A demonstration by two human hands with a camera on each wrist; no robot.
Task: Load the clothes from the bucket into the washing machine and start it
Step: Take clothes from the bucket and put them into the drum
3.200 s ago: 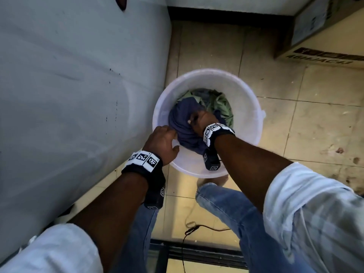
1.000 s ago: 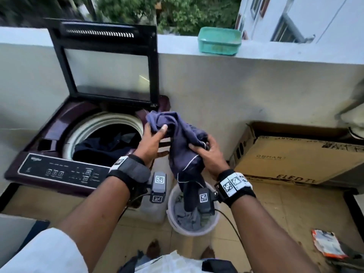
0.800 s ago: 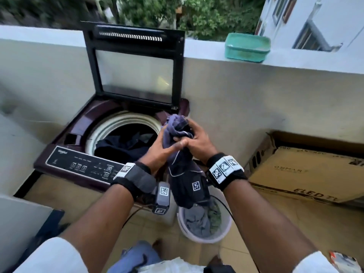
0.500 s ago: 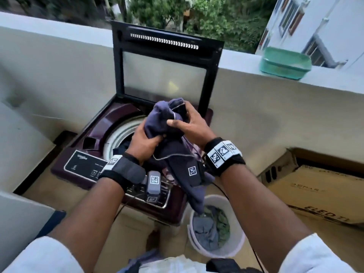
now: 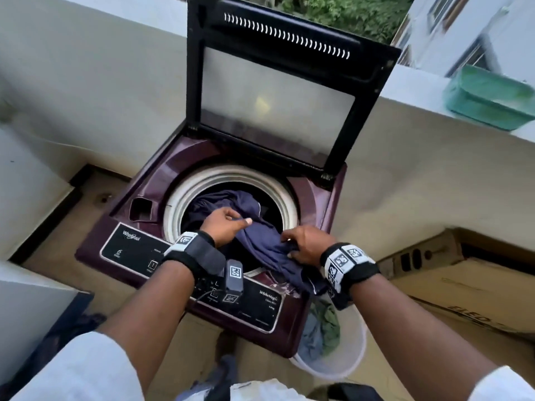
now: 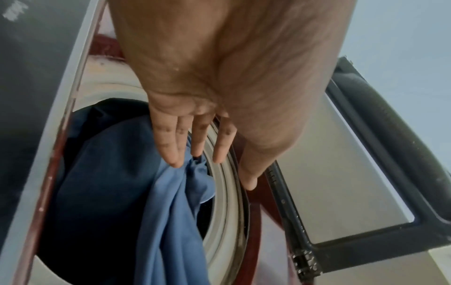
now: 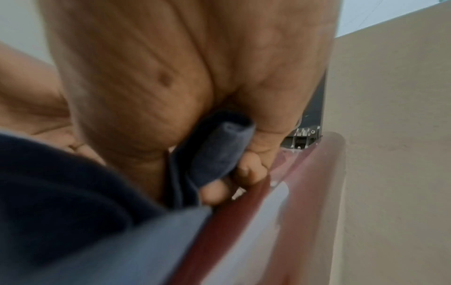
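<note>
The dark navy cloth garment [image 5: 269,247] is draped over the round white drum opening [image 5: 231,180] of the maroon top-loading washing machine [image 5: 315,198], part inside, part trailing over the control panel [image 5: 260,302]. The right hand [image 5: 304,247] is curled tight on a fold; the left hand [image 5: 224,225] is nearly flat, fingers [image 6: 168,142] straight and only touching cloth. The trailing end is best gathered and fed fully into the drum before release, so nothing hangs over the rim. More clothes remain in the white plastic bucket [image 5: 347,363].

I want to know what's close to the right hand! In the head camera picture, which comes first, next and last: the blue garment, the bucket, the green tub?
1. Blue garment: gripped in the right hand.
2. Bucket: on the floor, below that hand.
3. Green tub: up on the wall ledge, far right.
</note>
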